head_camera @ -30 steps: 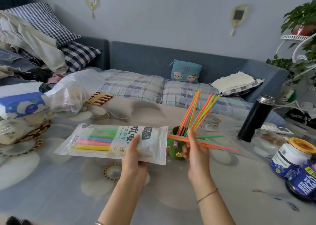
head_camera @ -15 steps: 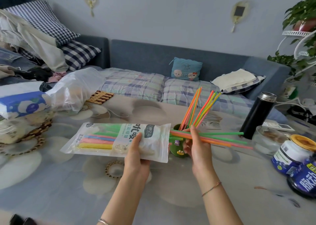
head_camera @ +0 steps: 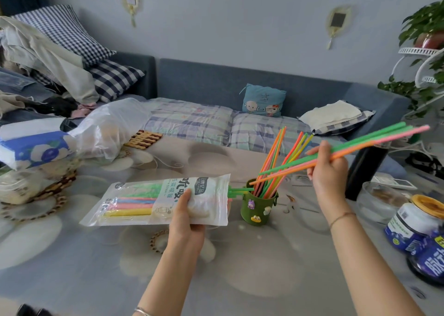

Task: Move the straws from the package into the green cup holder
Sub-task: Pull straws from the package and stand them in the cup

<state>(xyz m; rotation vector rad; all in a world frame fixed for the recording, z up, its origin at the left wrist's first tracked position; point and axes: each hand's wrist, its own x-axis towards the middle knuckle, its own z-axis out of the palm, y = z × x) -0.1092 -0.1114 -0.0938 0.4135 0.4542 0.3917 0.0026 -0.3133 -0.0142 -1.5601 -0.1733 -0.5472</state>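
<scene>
Left hand (head_camera: 185, 222) grips the straw package (head_camera: 165, 201) above the tabletop (head_camera: 276, 267); right hand (head_camera: 329, 169) pinches a bundle of straws (head_camera: 360, 147), raised and tilted. Green cup holder (head_camera: 260, 207) stands just beside the package mouth, straws upright inside.

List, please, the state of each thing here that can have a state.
Package: open at its right end, held by left hand.
Bunch of straws: pulled out, held tilted by right hand.
Green cup: upright, straws standing inside.
Black bottle: upright.
Jar: lid on.
</scene>
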